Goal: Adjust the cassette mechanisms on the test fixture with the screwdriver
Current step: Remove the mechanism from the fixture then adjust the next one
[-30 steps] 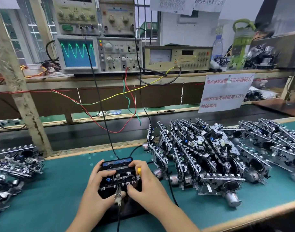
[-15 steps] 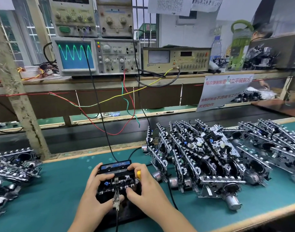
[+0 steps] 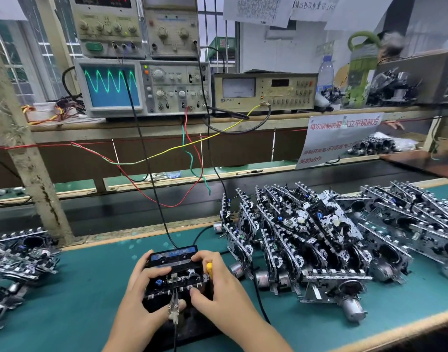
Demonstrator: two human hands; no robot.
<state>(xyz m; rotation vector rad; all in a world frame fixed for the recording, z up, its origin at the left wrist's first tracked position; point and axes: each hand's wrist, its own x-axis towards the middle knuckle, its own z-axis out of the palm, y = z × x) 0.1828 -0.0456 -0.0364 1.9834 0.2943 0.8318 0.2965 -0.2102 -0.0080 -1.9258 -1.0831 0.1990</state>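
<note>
Unmoved, both hands still grip fixture.

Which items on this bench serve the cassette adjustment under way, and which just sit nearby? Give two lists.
In use:
- cassette mechanism on the test fixture, held by left hand and right hand
- yellow-handled screwdriver in the right hand
- alligator clip
- oscilloscope showing a sine wave

Nearby only:
- stacked cassette mechanisms
- water bottle
- green jug
- printed notice
</note>
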